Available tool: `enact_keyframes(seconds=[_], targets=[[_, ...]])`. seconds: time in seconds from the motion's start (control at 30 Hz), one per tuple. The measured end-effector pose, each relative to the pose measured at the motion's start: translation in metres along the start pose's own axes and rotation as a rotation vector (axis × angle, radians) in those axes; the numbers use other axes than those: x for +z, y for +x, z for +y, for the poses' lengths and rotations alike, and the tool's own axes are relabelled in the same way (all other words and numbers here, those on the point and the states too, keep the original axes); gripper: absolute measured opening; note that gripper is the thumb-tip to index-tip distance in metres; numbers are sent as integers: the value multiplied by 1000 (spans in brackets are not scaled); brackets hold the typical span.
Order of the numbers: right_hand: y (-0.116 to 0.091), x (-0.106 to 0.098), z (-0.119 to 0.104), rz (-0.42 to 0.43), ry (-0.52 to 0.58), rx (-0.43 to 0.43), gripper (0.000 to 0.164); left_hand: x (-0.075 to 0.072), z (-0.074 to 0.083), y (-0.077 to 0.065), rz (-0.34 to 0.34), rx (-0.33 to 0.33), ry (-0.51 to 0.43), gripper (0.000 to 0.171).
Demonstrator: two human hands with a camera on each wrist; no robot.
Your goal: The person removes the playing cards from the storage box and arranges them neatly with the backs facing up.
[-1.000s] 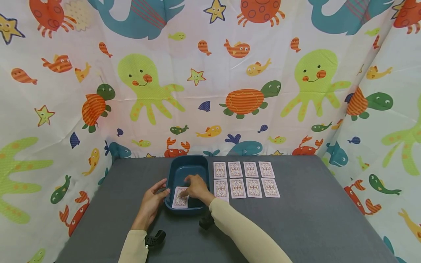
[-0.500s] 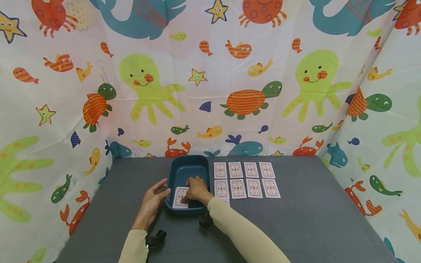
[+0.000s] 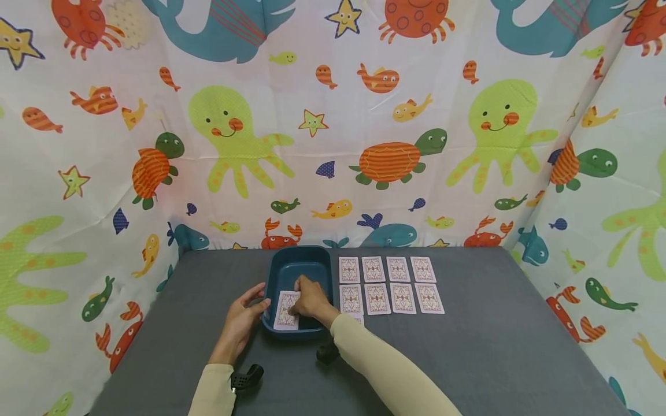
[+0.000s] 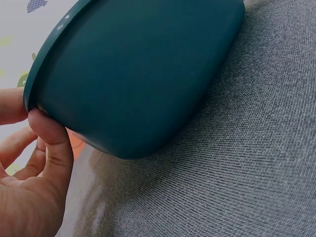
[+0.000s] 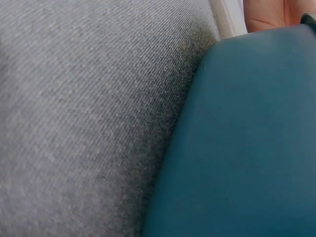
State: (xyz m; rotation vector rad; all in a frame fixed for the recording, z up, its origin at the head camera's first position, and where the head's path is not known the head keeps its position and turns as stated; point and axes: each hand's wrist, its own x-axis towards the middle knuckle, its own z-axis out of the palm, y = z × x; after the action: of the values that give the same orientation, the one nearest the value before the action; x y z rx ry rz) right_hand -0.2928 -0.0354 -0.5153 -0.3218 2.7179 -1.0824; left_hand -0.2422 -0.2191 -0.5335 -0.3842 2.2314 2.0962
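A dark blue plastic tray (image 3: 274,266) stands on the grey table. My left hand (image 3: 243,318) pinches its left rim; the left wrist view shows the thumb (image 4: 47,128) against the rim's outside. Inside the tray's near left part lie face-down playing cards (image 3: 285,318) with a patterned back, in what looks like a small stack. My right hand (image 3: 313,300) reaches over the right rim into the tray. Its thumb lies on the top card's right side, with curled fingers at that card's far right edge. In the right wrist view the tray's outer wall (image 5: 242,138) hides the right fingertips.
Right of the tray, face-down cards (image 3: 377,298) lie in two neat rows. Another card (image 3: 358,317) shows partly from under the right sleeve. A curtain with sea animals (image 3: 333,156) closes off the table's back and sides.
The top card in the tray has shifted slightly away from me at its far edge, with the right fingers drawn closer together at it. My left hand has stayed on the rim.
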Motion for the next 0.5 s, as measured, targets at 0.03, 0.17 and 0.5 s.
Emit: enact_keyframes(seconds=[0.03,0.17,0.5], targets=[[0,-1,0,12,10,-13,47,0,0,0,-1,4,1,51],[-3,-3,-2,58,44,-45,38,0,0,0,-8,6,0,51],[-3,-7,-6,207,174,-60,28,2,2,-1,3,8,-5,50]])
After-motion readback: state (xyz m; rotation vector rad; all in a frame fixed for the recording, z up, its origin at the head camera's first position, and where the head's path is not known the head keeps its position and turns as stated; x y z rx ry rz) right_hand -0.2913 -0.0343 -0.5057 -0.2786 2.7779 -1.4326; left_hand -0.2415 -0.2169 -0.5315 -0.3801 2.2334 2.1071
